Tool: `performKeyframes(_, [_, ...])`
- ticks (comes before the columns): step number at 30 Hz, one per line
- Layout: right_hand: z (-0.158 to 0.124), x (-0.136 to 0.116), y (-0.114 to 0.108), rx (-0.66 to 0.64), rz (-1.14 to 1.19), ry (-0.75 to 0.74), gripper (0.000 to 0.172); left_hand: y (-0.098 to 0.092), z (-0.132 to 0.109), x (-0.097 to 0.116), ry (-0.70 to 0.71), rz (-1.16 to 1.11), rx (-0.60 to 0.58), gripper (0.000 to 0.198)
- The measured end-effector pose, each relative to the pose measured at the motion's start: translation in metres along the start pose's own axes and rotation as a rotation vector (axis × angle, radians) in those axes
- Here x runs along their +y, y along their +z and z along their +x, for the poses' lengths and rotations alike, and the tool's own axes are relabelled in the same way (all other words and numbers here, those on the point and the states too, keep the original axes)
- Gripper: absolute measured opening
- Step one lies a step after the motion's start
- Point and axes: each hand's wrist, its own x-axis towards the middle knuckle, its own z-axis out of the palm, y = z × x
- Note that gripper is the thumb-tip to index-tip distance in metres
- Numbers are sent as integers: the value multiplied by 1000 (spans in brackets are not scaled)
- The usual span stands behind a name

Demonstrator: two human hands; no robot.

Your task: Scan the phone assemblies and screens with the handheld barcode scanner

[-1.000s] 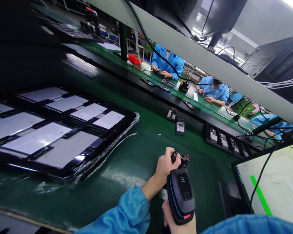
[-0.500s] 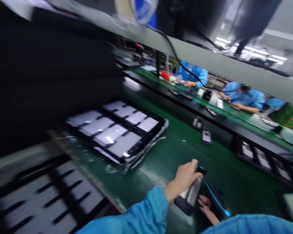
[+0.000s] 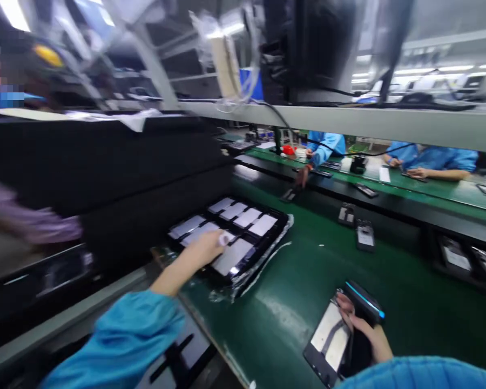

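Note:
My left hand (image 3: 204, 249) reaches over a black tray (image 3: 249, 240) of flat light-grey panels (image 3: 263, 225). Its fingers are curled and pressed together, one with a pale finger cot on its tip. They are at a panel in the near row; whether they grip it is hidden. Low on the right, my right hand (image 3: 366, 327) is closed on the right edge of a phone housing (image 3: 328, 340), which is tilted and shows two pale areas with a dark strip between. Just behind that hand lies a black device (image 3: 362, 300) with a lit blue strip.
Two phone housings (image 3: 365, 235) lie on the green bench (image 3: 283, 302). Across the black ledge (image 3: 392, 208), a co-worker's hand (image 3: 303, 176) touches another. More housings (image 3: 456, 256) stand at right. A dark partition (image 3: 105, 162) rises at left, and a shelf beam (image 3: 332, 118) crosses above.
My left hand has left the phone housing and moved left to the tray. My right hand now holds the housing. A co-worker's arm has reached over the ledge. The view has turned and lifted.

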Motion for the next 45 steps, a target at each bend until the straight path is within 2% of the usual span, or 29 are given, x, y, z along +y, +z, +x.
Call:
performKeyframes(1, [-6,-7,-16,-38,3,10,21,-1,3,1,-8,46,-2,25])
performKeyframes(3, [-19,-20,-40,-180,2,29,18,-3,8,18,-50,127,66,26])
performKeyframes(6, [-35,-34,-54,-334,-15,26,16,4,6,78,-50,80,206,26])
performKeyframes(8, [-40,-39,-54,-344,-26,13,15,25,-6,130,56,-36,184,31])
performKeyframes(9, [-42,-39,-53,-358,-36,11,15,40,-13,156,134,-97,136,34])
performKeyframes(10, [-43,-39,-52,-369,-47,9,16,57,-20,179,262,-258,52,39])
performKeyframes(11, [-45,-39,-51,-379,-61,6,17,74,-27,198,325,-382,-3,41])
performKeyframes(12, [-46,-38,-50,-385,-76,2,19,88,-34,213,372,-496,-47,42])
performKeyframes(14, [-46,-36,-51,-384,-99,-14,20,109,-42,228,381,-666,-85,40])
performKeyframes(16, [-45,-33,-52,-375,-111,-31,18,120,-45,231,347,-760,-99,37])
performKeyframes(19, [-42,-29,-53,-374,-121,-41,20,126,-44,227,326,-834,-139,36])
performKeyframes(23, [-39,-26,-56,-392,-134,-28,18,136,-44,228,331,-850,-181,34])
performKeyframes(27, [-39,-26,-59,-425,-125,-3,17,149,-40,225,269,-861,-197,38])
performKeyframes(33, [-37,-28,-63,-468,-103,18,12,162,-37,219,266,-971,-293,43])
performKeyframes(38, [-33,-23,-69,-485,-76,23,12,166,-40,216,230,-1066,-331,43])
performKeyframes(43, [-32,-23,-71,-473,-32,34,14,157,-35,213,220,-1078,-321,44])
performKeyframes(45, [-28,-25,-70,-453,14,33,19,155,-43,212,220,-1114,-375,44])
